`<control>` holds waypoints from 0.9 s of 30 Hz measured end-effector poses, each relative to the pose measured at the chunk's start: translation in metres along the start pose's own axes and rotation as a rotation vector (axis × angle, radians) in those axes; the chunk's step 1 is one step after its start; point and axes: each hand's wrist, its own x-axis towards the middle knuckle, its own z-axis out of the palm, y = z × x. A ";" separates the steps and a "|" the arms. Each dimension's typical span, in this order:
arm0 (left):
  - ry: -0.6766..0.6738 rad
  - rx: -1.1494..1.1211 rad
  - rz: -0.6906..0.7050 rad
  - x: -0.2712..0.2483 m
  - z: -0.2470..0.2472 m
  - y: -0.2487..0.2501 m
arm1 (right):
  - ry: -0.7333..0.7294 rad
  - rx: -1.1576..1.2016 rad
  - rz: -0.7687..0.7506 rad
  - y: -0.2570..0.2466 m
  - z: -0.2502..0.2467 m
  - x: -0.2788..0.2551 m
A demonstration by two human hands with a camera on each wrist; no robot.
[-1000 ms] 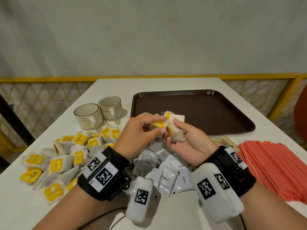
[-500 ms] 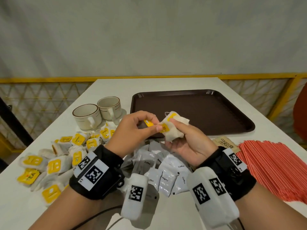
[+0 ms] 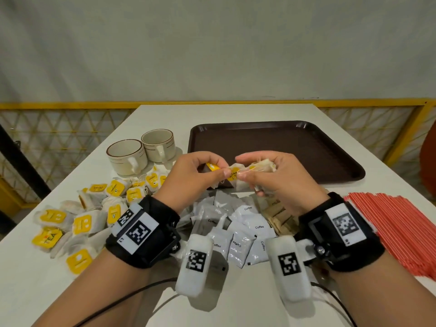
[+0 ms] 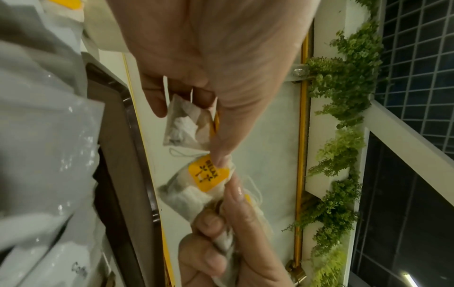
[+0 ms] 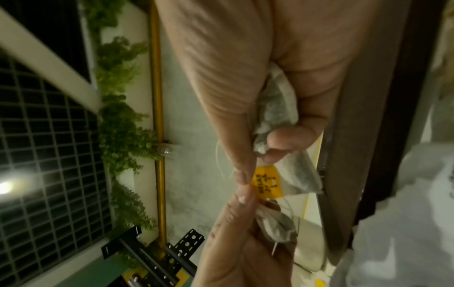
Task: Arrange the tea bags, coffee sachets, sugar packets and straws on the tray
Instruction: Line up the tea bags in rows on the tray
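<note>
Both hands are raised over the table in front of the empty brown tray [image 3: 330, 147]. My left hand [image 3: 220, 169] pinches one tea bag [image 4: 181, 124] and touches the yellow tag [image 3: 232, 174] of the tea bags next to it. My right hand [image 3: 243, 171] grips a small bundle of tea bags [image 3: 262, 166], with threads tangled around its fingers. A heap of tea bags [image 3: 82, 223] lies at the left. White coffee sachets [image 3: 247, 230] lie under my hands, with brown sugar packets [image 3: 280, 215] beside them. Red straws [image 3: 401, 227] lie at the right.
Two cream cups [image 3: 127, 156] [image 3: 159, 145] stand left of the tray, behind the tea bag heap. A yellow railing runs along the table's far and right sides. Cables trail off my wrists at the near table edge.
My right hand has turned palm down over its bundle of tea bags. The left hand has drawn one tea bag a little away from that bundle. Both hands sit slightly nearer the tray.
</note>
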 end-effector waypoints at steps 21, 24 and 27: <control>0.066 -0.264 -0.012 0.003 0.009 -0.001 | 0.029 0.286 0.079 0.010 0.007 0.009; 0.023 -0.322 -0.039 0.000 0.010 0.000 | 0.080 0.289 0.088 0.010 0.008 0.008; -0.024 -0.380 -0.058 0.000 0.012 0.001 | 0.123 0.355 0.116 0.010 0.008 0.006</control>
